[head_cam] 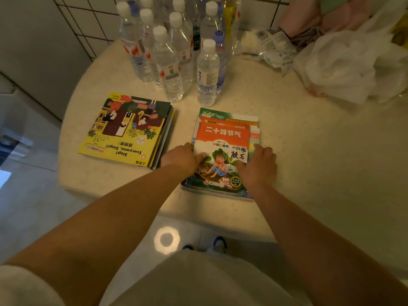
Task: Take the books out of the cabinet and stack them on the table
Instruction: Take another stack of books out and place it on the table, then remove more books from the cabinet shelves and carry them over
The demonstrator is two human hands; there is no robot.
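Observation:
Two stacks of books lie on the round pale table (pixel 309 164). The left stack (pixel 125 131) has a yellow picture book on top, turned away from me. The right stack (pixel 223 149) is topped by an orange and green book with a child on the cover. My left hand (pixel 182 157) presses the left edge of that top book, thumb on the cover. My right hand (pixel 258 166) rests on its right side, fingers spread over the cover and the stack's edge. The cabinet is out of view.
Several clear water bottles (pixel 174 51) stand at the back of the table, close behind both stacks. White plastic bags (pixel 344 62) and pink cloth (pixel 309 16) fill the back right. A tiled wall rises behind. The floor and my shoes (pixel 218 242) show below the table's near edge.

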